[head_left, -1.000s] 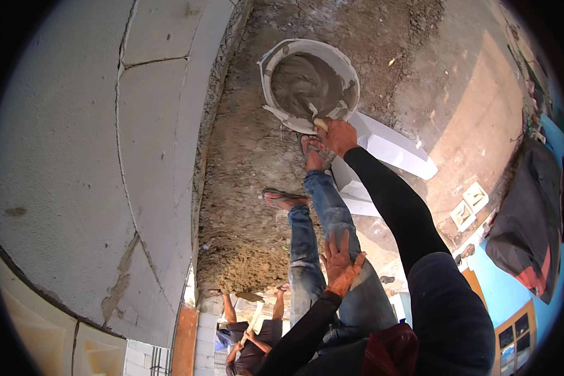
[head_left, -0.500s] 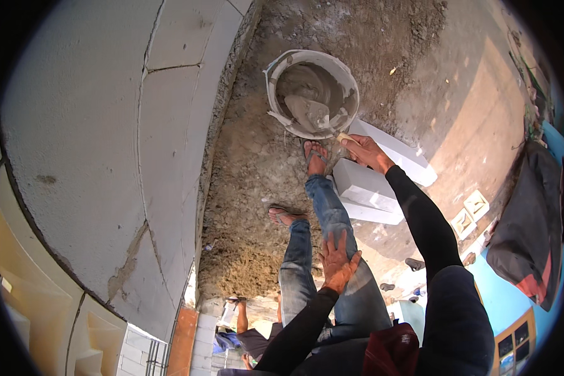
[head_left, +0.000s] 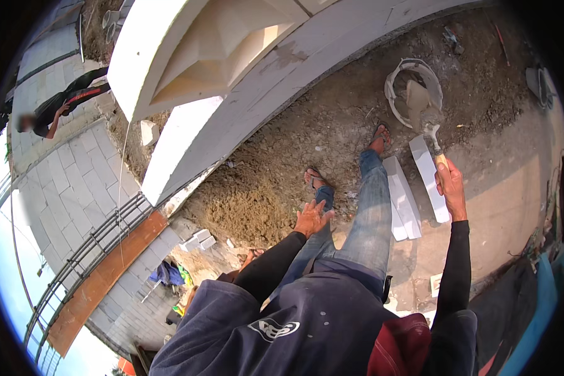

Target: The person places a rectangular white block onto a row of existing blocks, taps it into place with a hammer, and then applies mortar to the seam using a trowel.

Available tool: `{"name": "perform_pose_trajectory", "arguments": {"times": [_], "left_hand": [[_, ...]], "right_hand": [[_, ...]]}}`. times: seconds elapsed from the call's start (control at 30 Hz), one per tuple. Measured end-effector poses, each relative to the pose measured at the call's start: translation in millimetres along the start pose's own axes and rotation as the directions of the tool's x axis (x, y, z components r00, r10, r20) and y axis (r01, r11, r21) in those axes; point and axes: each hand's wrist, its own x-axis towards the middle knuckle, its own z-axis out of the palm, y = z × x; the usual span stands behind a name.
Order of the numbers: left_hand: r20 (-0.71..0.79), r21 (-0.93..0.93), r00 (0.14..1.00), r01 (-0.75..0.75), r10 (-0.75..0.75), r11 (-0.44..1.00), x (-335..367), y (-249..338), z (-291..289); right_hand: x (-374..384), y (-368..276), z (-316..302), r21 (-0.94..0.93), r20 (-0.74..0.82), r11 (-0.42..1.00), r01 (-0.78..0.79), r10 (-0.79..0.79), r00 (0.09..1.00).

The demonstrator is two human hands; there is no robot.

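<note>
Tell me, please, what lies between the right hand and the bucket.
In the head view, the trowel spans it: handle in the right hand, blade at the bucket.

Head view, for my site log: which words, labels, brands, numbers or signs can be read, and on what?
Dark blue shirt: pale oval emblem with lettering, not copied out here.
Far-left person: red marking on dark clothing, too small to read.
Trowel, bucket and white block: no readable lettering.

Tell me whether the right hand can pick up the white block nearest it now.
Probably not: the right hand grips a trowel by its handle. The white block looks close by, with nothing seen on it, so setting the trowel down would likely free the way.
</note>
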Motion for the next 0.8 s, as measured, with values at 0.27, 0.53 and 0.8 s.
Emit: {"name": "perform_pose_trajectory", "arguments": {"times": [0.27,0.53,0.8], "left_hand": [[-0.14,-0.664,0.897,0.228,-0.419,0.712,-161.9,-270.0,76.6],[0.166,-0.986,0.784,0.152,-0.598,-0.073,-202.9,-262.5,250.9],[0.279,-0.788,0.843,-0.073,-0.461,-0.611,-201.0,-158.2,265.0]], "right_hand": [[-113.8,-65.2,187.3,-0.073,0.349,0.994,0.087,-0.057,0.935],[-145.7,-131.0,375.6,-0.209,0.706,0.953,0.22,-0.008,0.709],[-109.2,-206.0,529.6,-0.298,0.843,0.633,0.714,-0.176,0.508]]}}
